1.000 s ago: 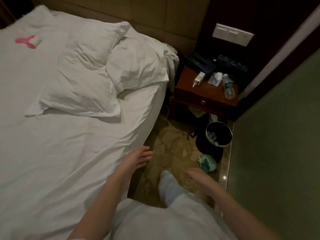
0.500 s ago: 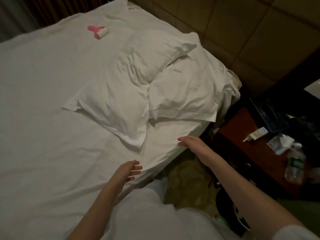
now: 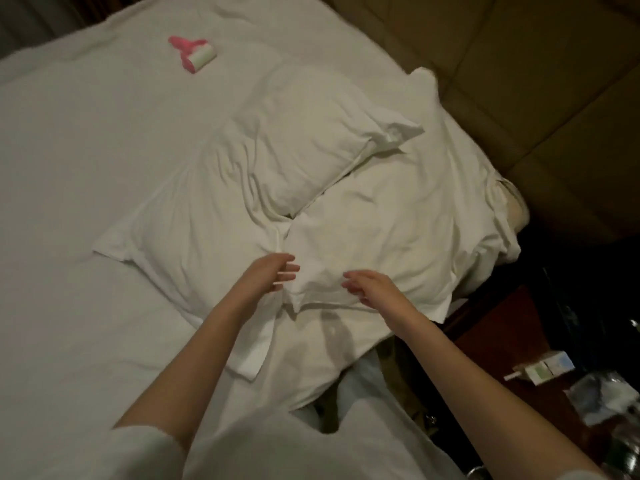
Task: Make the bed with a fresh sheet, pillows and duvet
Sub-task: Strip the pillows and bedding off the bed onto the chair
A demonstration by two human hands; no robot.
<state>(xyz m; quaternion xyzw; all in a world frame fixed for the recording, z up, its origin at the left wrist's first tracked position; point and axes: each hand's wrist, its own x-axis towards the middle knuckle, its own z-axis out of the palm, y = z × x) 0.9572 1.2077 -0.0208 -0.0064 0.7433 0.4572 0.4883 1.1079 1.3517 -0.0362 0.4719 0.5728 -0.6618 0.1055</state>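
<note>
Two white pillows lie on the bed's white sheet [image 3: 69,188]. The left pillow [image 3: 263,161] overlaps the right pillow [image 3: 408,223], which sits near the bed's right edge. My left hand [image 3: 272,271] hovers with relaxed fingers over the near-left corner of the right pillow, where the two pillows meet. My right hand [image 3: 375,287] hangs over that pillow's near edge, fingers loosely spread and holding nothing. Whether either hand touches the fabric is unclear. No duvet shows in the head view.
A pink-handled lint roller [image 3: 194,56] lies on the sheet at the far side. A padded headboard [image 3: 536,81] runs along the right. A wooden nightstand [image 3: 498,341] with a small box [image 3: 543,368], plastic wrapping and a bottle stands beside the bed.
Both hands have risen from the bed's near edge to the right pillow's near edge and moved closer together. The view has moved in toward the pillows.
</note>
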